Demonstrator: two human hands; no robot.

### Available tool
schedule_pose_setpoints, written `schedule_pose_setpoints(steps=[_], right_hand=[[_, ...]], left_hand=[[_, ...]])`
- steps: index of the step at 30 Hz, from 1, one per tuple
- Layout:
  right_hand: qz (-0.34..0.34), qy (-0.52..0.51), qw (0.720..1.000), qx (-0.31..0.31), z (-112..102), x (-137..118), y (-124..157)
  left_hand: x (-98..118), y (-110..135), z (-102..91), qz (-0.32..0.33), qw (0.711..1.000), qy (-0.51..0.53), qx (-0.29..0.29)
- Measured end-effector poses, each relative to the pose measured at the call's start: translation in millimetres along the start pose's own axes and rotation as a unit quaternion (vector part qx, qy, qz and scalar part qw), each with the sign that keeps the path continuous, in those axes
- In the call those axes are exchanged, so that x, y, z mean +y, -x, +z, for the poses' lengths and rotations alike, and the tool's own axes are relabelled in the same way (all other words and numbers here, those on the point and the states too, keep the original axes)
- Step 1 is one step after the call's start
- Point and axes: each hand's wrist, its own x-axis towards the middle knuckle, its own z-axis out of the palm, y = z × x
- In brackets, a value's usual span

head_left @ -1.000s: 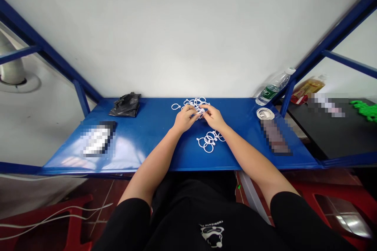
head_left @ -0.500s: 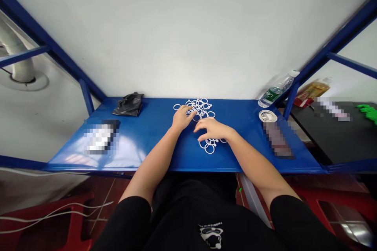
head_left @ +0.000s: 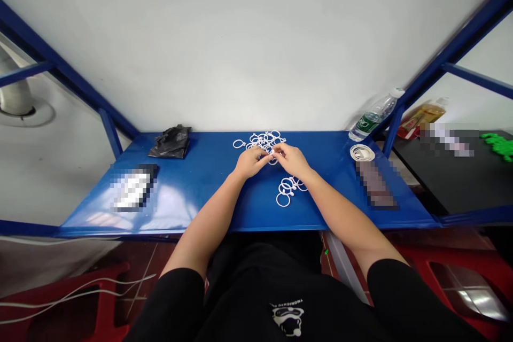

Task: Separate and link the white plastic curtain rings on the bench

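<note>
My left hand (head_left: 252,162) and my right hand (head_left: 292,159) meet over the middle of the blue table, fingertips pinched close together. Between them is a small white plastic ring (head_left: 272,153), held by both hands and partly covered by the fingers. Just beyond lies a heap of similar white rings (head_left: 264,140) with little tabs, its near side hidden behind my hands. One ring (head_left: 239,144) sits at the heap's left edge. Nearer to me, below my right wrist, is a smaller group of white rings (head_left: 286,187), partly covered by my forearm.
A crumpled black plastic bag (head_left: 171,142) lies at the back left of the blue table (head_left: 208,214). To the right stand a water bottle (head_left: 368,123) and a white coiled strap (head_left: 362,153). Blurred items lie on both sides. A blue frame (head_left: 110,131) borders the table.
My right hand has moved up and left from above the near group of rings to meet my left hand. Both hands now pinch a ring, and more of the near group shows.
</note>
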Motion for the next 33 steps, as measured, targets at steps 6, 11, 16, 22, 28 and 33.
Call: schedule_pose_setpoints(steps=[6, 11, 16, 22, 28, 33], right_hand=[[0.036, -0.113, 0.991, 0.054, 8, 9, -2], [0.075, -0.156, 0.985, 0.011, 6, 13, -3], [0.058, -0.153, 0.986, 0.005, 3, 9, -1], [0.043, -0.142, 0.989, 0.001, 2, 4, -1], [0.046, -0.135, 0.99, 0.001, 2, 4, -1], [0.044, -0.145, 0.988, -0.002, 4, 8, -1]], left_hand=[[4, -1, 5.0, 0.014, 0.999, -0.029, -0.037], [6, -1, 2.7, 0.01, 0.999, -0.026, -0.031], [6, -1, 2.9, 0.009, 0.999, -0.023, -0.039], [4, -1, 2.5, 0.003, 0.999, -0.027, -0.043], [7, 0, 2.2, 0.012, 0.998, -0.032, -0.046], [9, 0, 2.4, 0.011, 0.998, -0.041, -0.046]])
